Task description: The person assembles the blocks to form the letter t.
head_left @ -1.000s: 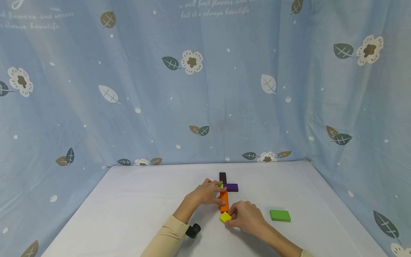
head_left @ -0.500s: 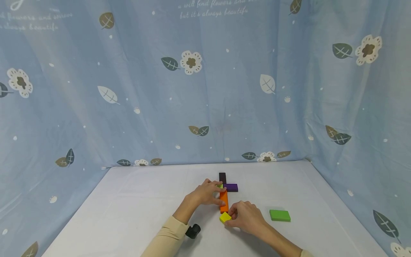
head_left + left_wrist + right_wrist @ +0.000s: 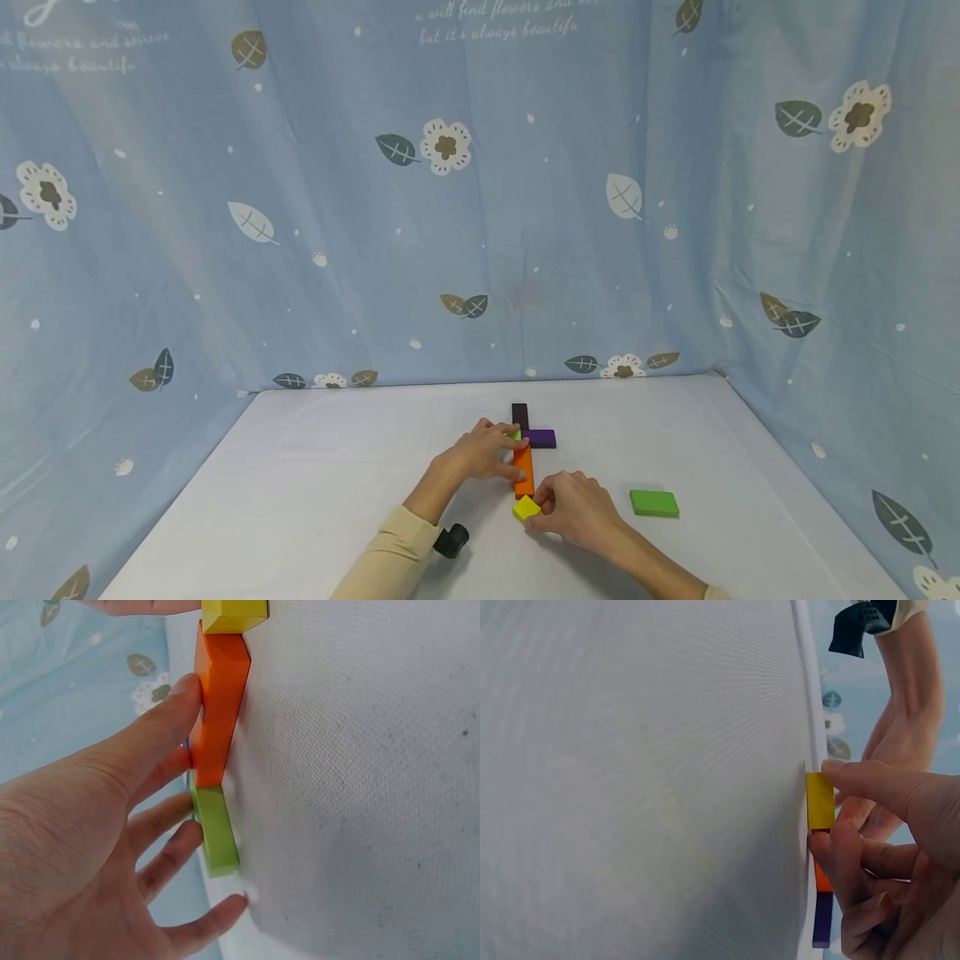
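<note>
My left hand (image 3: pixel 480 452) lies over a line of flat blocks. Its thumb touches the orange block (image 3: pixel 223 705), and its fingers, spread and fairly straight, touch the orange and the lime-green block (image 3: pixel 217 832). At the near end of the orange block, my right hand (image 3: pixel 577 508) pinches a small yellow block (image 3: pixel 820 801) between thumb and fingers. The yellow block sits turned cornerwise, close to the orange end; whether they touch I cannot tell. A purple block (image 3: pixel 540 438) sticks out to the right beside the lime-green one, mostly hidden by my left fingers. Beyond them is a black block (image 3: pixel 521 415).
A bright green flat block (image 3: pixel 654 503) lies apart, right of my right hand. The black camera (image 3: pixel 452 540) on my left wrist juts out over the white tabletop (image 3: pixel 322 483). A patterned blue curtain (image 3: pixel 525 208) hangs around the table's back and sides.
</note>
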A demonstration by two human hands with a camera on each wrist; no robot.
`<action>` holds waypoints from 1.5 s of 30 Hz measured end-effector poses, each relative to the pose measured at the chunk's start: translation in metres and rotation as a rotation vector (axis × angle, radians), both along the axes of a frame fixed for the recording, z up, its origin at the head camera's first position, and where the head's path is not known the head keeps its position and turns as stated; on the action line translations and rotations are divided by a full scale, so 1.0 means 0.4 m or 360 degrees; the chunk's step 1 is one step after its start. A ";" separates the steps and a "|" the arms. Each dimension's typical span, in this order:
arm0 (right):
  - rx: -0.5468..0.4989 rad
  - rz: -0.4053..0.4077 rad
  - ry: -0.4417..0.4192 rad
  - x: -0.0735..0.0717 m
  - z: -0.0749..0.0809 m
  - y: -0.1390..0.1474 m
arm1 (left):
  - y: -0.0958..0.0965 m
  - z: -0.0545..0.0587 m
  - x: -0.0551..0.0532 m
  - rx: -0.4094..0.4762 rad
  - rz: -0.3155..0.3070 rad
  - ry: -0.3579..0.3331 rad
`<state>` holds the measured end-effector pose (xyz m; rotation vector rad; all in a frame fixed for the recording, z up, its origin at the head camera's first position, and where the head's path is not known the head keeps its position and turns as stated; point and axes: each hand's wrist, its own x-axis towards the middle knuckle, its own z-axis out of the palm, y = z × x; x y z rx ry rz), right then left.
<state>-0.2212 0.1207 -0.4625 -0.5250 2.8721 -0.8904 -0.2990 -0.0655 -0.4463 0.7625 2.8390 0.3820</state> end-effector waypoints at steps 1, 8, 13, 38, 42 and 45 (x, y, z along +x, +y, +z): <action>0.0002 0.0001 0.0000 0.000 -0.001 0.000 | 0.000 -0.001 0.000 0.0002 0.0000 0.0000; 0.0010 0.0011 0.0013 0.000 -0.007 0.001 | -0.002 -0.006 0.000 0.0002 -0.0005 0.0005; 0.0020 0.0020 0.0004 0.001 -0.008 0.002 | -0.002 -0.009 0.001 -0.0002 0.0003 0.0002; -0.0048 0.0040 -0.0092 0.007 0.003 0.016 | -0.005 -0.009 -0.012 -0.0035 -0.0017 -0.0002; -0.0091 0.0039 -0.0146 0.008 0.004 0.023 | -0.003 -0.004 -0.010 -0.0036 -0.0017 -0.0002; -0.0102 0.0023 -0.0182 0.009 0.005 0.029 | -0.001 -0.002 -0.008 -0.0034 -0.0018 -0.0001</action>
